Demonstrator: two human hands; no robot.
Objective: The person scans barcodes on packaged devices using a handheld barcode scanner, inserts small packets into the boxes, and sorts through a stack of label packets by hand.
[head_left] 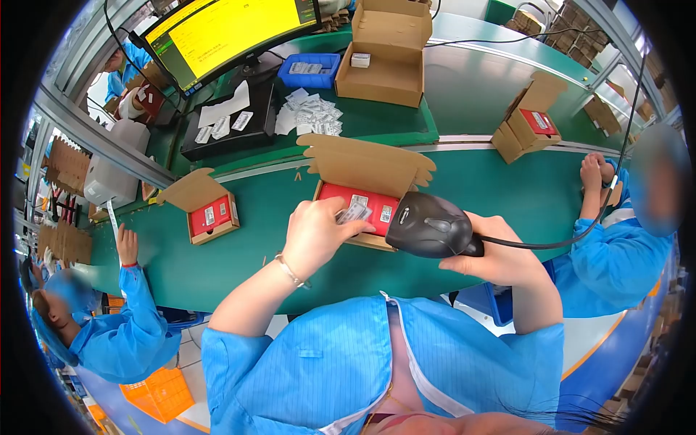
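In front of me an open cardboard box [370,161] stands with its lid raised at the back. Inside it lies a red package [337,193] with white printed labels. My left hand [317,230] pinches a small printed packet [354,213] over the left part of the red package. A black barcode scanner [431,226] is gripped in my right hand [496,250], its head over the right end of the box. The scanner's cable runs off to the right and upward. Its head hides the box's right corner.
Another open box [212,216] with a red package stands left, and one more [525,130] at back right. Small packets [312,112] are piled near a blue bin [310,70] and a monitor [228,40]. Co-workers sit at left [123,326] and right [616,254].
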